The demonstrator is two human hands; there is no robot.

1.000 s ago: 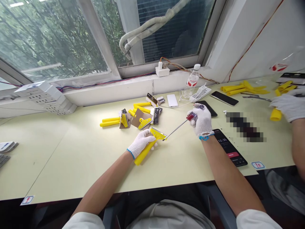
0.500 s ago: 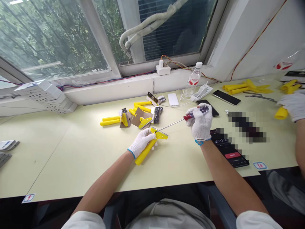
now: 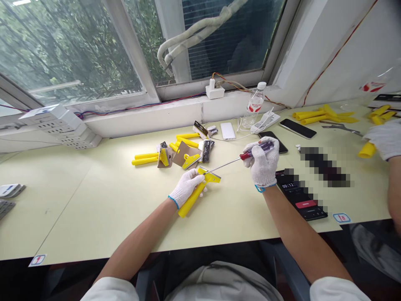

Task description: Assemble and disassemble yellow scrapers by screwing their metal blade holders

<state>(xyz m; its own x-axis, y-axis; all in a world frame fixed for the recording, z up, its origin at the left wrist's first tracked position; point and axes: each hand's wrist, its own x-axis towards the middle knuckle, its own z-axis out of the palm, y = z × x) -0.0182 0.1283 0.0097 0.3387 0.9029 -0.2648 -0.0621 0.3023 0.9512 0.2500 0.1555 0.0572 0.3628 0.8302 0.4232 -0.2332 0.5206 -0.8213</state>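
Observation:
My gloved left hand is closed around a yellow scraper, near its head, with the handle slanting down toward me. In my gloved right hand is a screwdriver with a red and purple see-through handle. Its long metal shaft slopes down to the left, and the tip meets the scraper's head beside my left thumb. Whether the tip sits in a screw is too small to tell. Just beyond lie a loose yellow scraper head and several yellow handles with cardboard and black packaging.
Phones lie to the right, one showing a timer. A water bottle, a power bank and cables stand near the window. White boxes are stacked at left. At far right a co-worker's gloved hand holds a yellow tube.
My right hand and the screwdriver handle have shifted very slightly left. The tip stays at the scraper's head, and my left hand is almost still. The co-worker's yellow tube has moved a little.

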